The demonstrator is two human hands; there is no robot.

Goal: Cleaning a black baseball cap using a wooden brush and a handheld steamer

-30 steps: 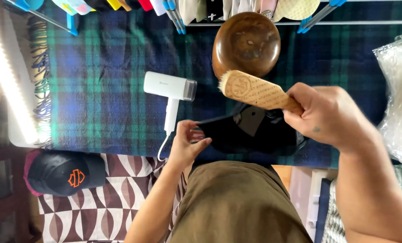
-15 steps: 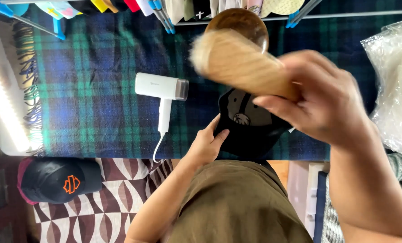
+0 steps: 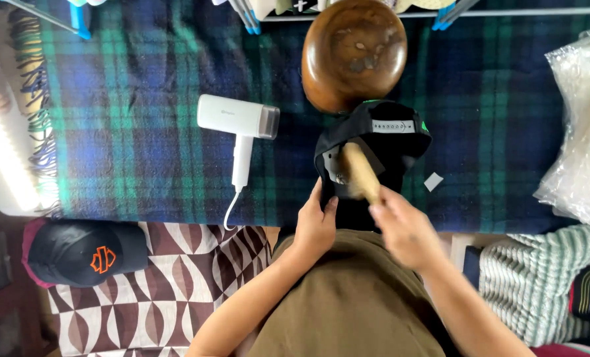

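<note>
1. We see crinkled clear plastic bags point(image 3: 582, 132) heaped at the right edge of the worktop, on the blue-green plaid blanket point(image 3: 129, 132); a small white tag point(image 3: 433, 182) lies on the blanket just right of the black cap point(image 3: 374, 142).
2. The black cap sits near the worktop's front edge, its grey strap on the far side, touching the wooden bowl point(image 3: 354, 53).
3. Our right hand point(image 3: 406, 228) has its grip clamped on a wooden brush point(image 3: 359, 173); the brush's long axis runs diagonally, up and left, over the cap. It is blurred.
4. Our left hand point(image 3: 314, 225) pinches the cap's near left edge.
5. The wooden bowl holds nothing we can make out.
6. A white handheld steamer point(image 3: 238, 122) lies left of the cap, handle toward us.
</note>
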